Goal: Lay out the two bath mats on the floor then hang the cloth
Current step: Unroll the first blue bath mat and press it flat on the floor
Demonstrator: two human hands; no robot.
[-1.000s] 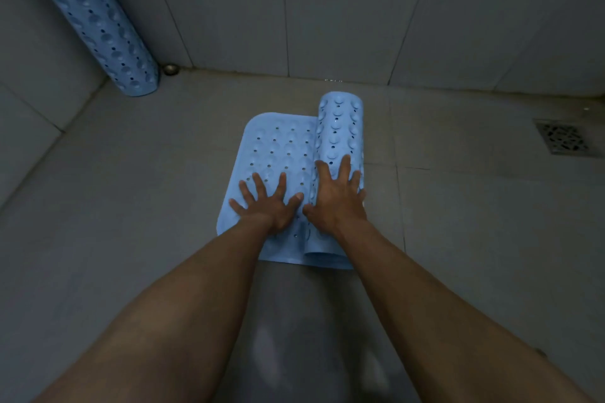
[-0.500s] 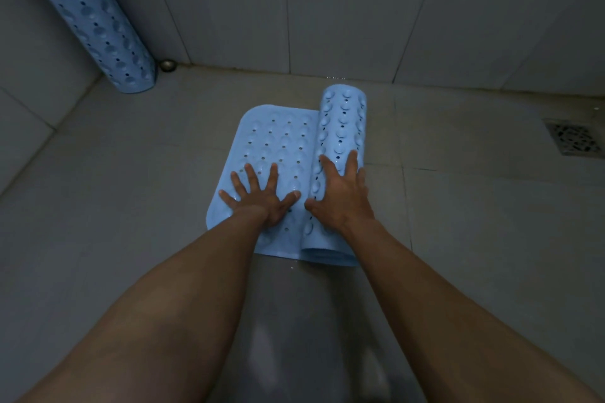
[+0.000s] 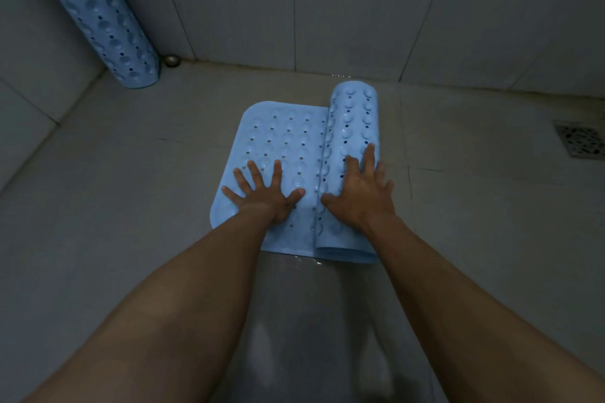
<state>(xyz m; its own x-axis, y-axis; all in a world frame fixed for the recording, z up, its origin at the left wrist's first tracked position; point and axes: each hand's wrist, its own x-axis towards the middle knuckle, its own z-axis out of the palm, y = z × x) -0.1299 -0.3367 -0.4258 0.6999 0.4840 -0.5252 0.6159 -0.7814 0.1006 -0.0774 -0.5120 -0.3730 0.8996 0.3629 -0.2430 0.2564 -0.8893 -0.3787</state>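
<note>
Blue rubber bath mat [image 3: 281,144] lies on the tiled floor [image 3: 131,206] near the back wall [image 3: 360,10], partly unrolled. Its flat section sits at 9 o'clock of the rolled section [image 3: 355,121]. The roll's long axis runs from 6 to 12 o'clock, so unrolling would proceed toward 3 o'clock.

The right hand [image 3: 360,196] is the nearer one to the roll. It rests on top of it with fingers straight and spread, gripping nothing. The left hand [image 3: 263,195] presses the flat section palm down, fingers splayed wide, and appears to anchor it.

The second mat [image 3: 98,16] stands fully rolled, leaning in the corner at 10 o'clock, well apart. A floor drain [image 3: 579,141] lies at 3 o'clock, probably near the unrolling path.
</note>
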